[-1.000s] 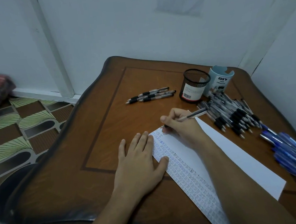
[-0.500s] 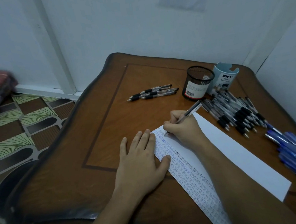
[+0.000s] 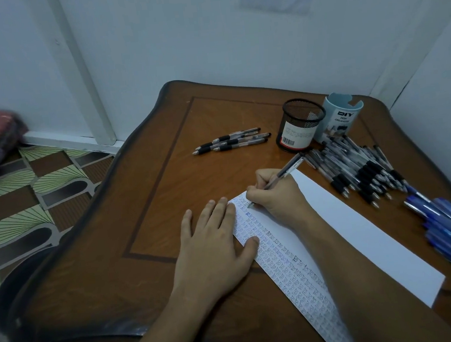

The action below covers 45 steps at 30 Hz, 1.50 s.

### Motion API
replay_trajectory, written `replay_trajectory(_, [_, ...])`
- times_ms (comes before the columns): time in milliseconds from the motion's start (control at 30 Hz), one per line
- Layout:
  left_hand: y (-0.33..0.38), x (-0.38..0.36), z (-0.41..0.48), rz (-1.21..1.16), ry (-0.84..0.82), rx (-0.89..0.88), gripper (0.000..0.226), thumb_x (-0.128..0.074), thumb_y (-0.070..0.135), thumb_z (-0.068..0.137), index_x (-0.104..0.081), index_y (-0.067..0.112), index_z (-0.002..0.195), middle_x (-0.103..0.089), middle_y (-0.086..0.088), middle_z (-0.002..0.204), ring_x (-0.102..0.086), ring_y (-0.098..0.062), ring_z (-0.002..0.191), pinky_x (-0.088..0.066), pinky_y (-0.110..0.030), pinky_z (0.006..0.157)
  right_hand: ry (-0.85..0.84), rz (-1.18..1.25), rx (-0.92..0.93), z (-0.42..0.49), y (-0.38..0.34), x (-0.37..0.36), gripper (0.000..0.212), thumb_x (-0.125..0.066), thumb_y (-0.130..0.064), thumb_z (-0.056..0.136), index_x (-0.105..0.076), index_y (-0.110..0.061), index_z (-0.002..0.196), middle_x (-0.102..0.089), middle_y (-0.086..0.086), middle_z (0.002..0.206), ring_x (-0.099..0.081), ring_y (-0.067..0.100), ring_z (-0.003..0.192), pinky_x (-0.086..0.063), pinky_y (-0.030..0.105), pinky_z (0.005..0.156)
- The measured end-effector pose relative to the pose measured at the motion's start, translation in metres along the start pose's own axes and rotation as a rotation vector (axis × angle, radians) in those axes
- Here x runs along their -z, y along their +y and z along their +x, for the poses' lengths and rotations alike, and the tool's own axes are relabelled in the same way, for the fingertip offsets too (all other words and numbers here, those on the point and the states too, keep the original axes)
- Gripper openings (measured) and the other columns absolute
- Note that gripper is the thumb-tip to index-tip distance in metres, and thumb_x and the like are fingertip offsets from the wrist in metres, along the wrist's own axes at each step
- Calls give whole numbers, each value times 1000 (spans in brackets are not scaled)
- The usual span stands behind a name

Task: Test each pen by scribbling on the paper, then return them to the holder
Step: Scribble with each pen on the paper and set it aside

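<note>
Three pens [image 3: 232,141]: aside on the counter [image 3: 166,205].
Right grip [image 3: 274,196]: pinching a pen [image 3: 288,169], tip on the paper [image 3: 364,228].
Left grip [image 3: 213,247]: flat, pinning paper.
Holder [image 3: 301,126]: seemingly empty; large pile [image 3: 358,170] waiting beside it.

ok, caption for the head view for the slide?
Right hand holds a pen tip-down on the paper; left hand presses it flat.

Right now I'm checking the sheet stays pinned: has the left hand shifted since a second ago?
No. The left hand lies flat where it was, thumb on the paper's left edge, fingertips beside its top corner.
</note>
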<state>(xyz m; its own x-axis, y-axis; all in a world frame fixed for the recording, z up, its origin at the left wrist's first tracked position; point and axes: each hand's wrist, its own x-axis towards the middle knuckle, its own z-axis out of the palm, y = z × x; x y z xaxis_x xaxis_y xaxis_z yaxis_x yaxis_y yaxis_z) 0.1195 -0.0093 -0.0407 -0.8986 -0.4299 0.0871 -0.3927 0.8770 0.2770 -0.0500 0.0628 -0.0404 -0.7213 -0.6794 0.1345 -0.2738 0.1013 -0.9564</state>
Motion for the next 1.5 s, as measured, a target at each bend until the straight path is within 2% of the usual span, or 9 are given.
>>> replay_trajectory(100, [0,1,0,10,2,-1,88,-1,70,80,-19,28,155,-10,10,164,-1,-7,150,5,-44,120,-1,57,-17,-1,-3,1,40,-63,-9,71,-32,-23,51,-27,-3,51,-32,11,50,-31,28,53])
replay_trajectory(300, [0,0,0,-6,6,1,87,-6,70,82,-24,26,154,-15,9,163,-6,-8,150,3,-45,120,0,13,-10,-1,-2,0,38,-67,-17,72,-34,-21,52,-32,2,53,-37,17,56,-34,38,61])
replay_trajectory(467, [0,1,0,21,-6,2,87,-2,70,80,-18,28,155,-10,11,164,0,-6,150,7,-43,119,31,19,20,-1,-3,3,40,-66,-2,80,-36,-13,56,-29,-2,52,-38,4,47,-35,25,53])
replay_trajectory(633, [1,2,0,14,-6,5,87,-3,69,81,-19,28,155,-10,11,164,-1,-7,150,6,-43,119,33,22,23,0,-2,2,44,-65,-6,78,-33,-22,51,-29,-6,50,-35,5,47,-33,27,53])
replay_trajectory(800, [0,2,0,13,-7,5,88,-1,70,80,-19,27,155,-10,10,164,-2,-7,150,6,-44,120,35,26,13,-1,-2,1,48,-65,3,83,-33,-17,53,-29,-6,50,-37,1,45,-37,21,50])
replay_trajectory(1000, [0,2,0,1,-9,4,88,-1,70,80,-18,27,156,-11,9,164,-2,-8,150,6,-44,120,19,-18,13,-2,-4,-2,41,-67,-17,74,-34,-22,50,-33,-3,50,-37,11,51,-36,37,60])
replay_trajectory(1233, [1,2,1,3,-5,6,88,-3,69,80,-20,27,155,-12,10,164,-3,-7,150,4,-44,119,49,25,24,0,-4,1,44,-64,3,82,-34,-16,54,-28,5,54,-37,6,48,-35,25,51])
replay_trajectory(1500, [1,1,1,2,-1,3,87,-4,69,81,-21,26,155,-13,9,164,-4,-8,150,4,-44,119,45,1,19,-3,-3,-2,48,-65,-2,81,-33,-21,51,-30,-4,49,-41,3,44,-34,28,54])
